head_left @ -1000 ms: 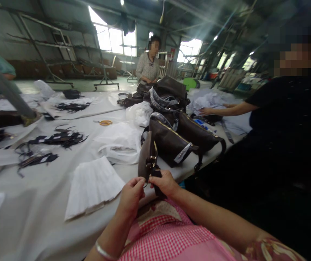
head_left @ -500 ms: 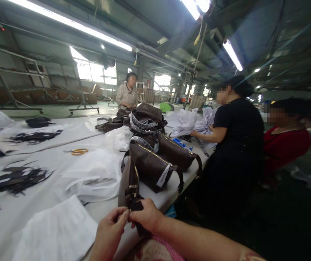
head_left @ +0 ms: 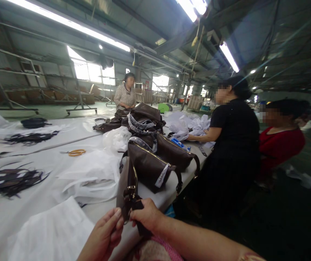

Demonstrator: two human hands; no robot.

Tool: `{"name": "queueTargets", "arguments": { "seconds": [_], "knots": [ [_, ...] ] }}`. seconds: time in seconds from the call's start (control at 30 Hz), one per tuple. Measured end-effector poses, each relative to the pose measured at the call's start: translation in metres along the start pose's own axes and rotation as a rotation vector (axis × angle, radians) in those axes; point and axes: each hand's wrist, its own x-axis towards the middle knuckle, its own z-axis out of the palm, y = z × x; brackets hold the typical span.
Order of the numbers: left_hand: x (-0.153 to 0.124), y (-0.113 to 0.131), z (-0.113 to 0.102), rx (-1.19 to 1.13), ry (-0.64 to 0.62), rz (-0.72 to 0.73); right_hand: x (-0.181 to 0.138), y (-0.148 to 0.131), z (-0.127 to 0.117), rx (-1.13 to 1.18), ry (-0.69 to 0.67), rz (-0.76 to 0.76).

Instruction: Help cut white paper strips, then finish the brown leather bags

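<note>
Nearest me, a dark brown handbag with a gold zip stands at the table's edge. My right hand is closed around a dark strap at this bag's near end. Just left of it, my left hand has thumb and forefinger pressed together beside the bag's lower corner. Whatever lies between those fingertips is too small to make out. Behind this bag stands a second brown handbag, with a clear-wrapped zip pull and a looped handle.
More brown bags are heaped farther back on the white table. Orange-handled scissors, white wrapping and dark straps lie leftward. Co-workers in black and red are at right; another person is across the table.
My left hand has moved a little left and down, parting from my right hand. My right hand keeps its grip on the strap. The view has shifted slightly.
</note>
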Motion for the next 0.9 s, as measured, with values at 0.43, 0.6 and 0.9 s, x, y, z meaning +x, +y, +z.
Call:
{"name": "queueTargets", "arguments": {
  "seconds": [0.43, 0.6, 0.9],
  "knots": [
    [-0.027, -0.012, -0.011, 0.298, 0.138, 0.157, -0.015, 0.019, -0.015, 0.024, -0.224, 0.073],
    [-0.026, -0.015, -0.012, 0.314, 0.169, 0.219, -0.012, 0.018, -0.029, -0.077, -0.393, 0.114],
    [-0.022, -0.017, -0.003, 0.274, 0.158, 0.235, -0.005, 0.018, -0.019, -0.063, -0.060, -0.036]
  ]
}}
